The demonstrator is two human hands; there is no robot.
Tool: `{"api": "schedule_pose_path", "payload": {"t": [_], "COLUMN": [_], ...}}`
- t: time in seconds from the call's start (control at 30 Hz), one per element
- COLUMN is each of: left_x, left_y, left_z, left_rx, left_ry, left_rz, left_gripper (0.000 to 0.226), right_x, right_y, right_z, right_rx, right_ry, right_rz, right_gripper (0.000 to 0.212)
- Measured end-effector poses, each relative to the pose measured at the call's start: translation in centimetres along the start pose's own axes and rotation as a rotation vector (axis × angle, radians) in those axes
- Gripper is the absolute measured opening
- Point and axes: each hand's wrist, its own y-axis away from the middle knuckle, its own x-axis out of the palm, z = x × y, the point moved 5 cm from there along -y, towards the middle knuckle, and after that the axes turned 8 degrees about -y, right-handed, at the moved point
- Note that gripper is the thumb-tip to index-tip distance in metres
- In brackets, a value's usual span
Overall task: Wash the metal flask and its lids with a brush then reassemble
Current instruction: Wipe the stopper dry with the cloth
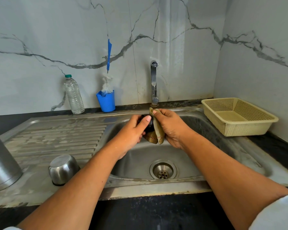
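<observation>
Two hands meet over the sink basin, just above frame centre. The left hand curls its fingers and thumb around a small dark lid, and the right hand pinches a brownish cloth against that lid's side. So much of the lid is covered that I cannot tell for sure which way its opening faces. It seems to lie with its short axis running from 9 to 3 o'clock, one face turned to the cloth.

It looks light and stiff, and I judge it slippery when wet. The sure hold is around the rim, as the left hand has it, leaving the faces free for wiping.

At 8 o'clock on the drainboard a steel cup lid rests mouth-down with its dome up. It is likely light and slick and best lifted by its wall.

At 9 o'clock, cut by the frame edge, stands the metal flask. Its long axis runs up and out of view, and its top end is unseen. I expect it is the heaviest piece, smooth-walled, and wants a whole-hand grip around the body.

The brush stands head-down in a blue cup at 11 o'clock.
</observation>
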Motion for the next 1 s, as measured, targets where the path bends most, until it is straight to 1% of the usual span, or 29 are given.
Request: {"api": "schedule_pose_path", "payload": {"t": [0.07, 0.13, 0.27, 0.43, 0.53, 0.63, 0.73, 0.87, 0.9, 0.93, 1.0], "left_x": [0.4, 0.4, 0.4, 0.2, 0.1, 0.4, 0.5, -0.6, -1.1, -1.7, -2.7], "left_y": [0.4, 0.6, 0.7, 0.6, 0.7, 0.5, 0.4, -0.3, -0.5, -0.7, -0.8], "left_z": [-0.9, -1.3, -1.5, -1.5, -1.5, -1.4, -1.5, -1.1, -0.8, -0.4, 0.3], "left_rx": [0.068, 0.132, 0.229, 0.276, 0.307, 0.314, 0.324, 0.286, 0.264, 0.232, 0.158], "left_ry": [-0.078, -0.148, -0.262, -0.397, -0.436, -0.45, -0.464, -0.439, -0.426, -0.412, -0.39], "left_rz": [0.026, 0.05, 0.112, 0.119, 0.11, 0.094, 0.045, -0.089, -0.138, -0.188, -0.262], "left_gripper": [0.036, 0.037, 0.04, 0.052, 0.054, 0.055, 0.057, 0.058, 0.058, 0.059, 0.064], "right_x": [-0.4, -0.6, -1.2, -1.6, -2.0, -2.5, -2.8, -4.0, -4.0, -3.9, -3.3], "right_y": [0.2, 0.4, 0.5, 0.9, 0.7, 0.5, 0.0, -1.1, -1.0, -0.8, -0.4], "right_z": [-0.3, -0.4, -0.6, -0.5, -0.7, -0.9, -0.8, 0.8, 1.4, 1.8, 2.5], "right_rx": [0.085, 0.167, 0.248, 0.305, 0.334, 0.347, 0.288, 0.066, 0.019, -0.025, -0.139], "right_ry": [-0.011, 0.034, 0.13, 0.194, 0.182, 0.224, 0.281, 0.63, 0.641, 0.6, 0.495], "right_rz": [-0.035, -0.025, -0.026, -0.03, -0.074, -0.12, -0.189, -0.393, -0.424, -0.43, -0.388], "right_gripper": [0.029, 0.031, 0.032, 0.027, 0.03, 0.033, 0.041, 0.048, 0.05, 0.052, 0.05]}}
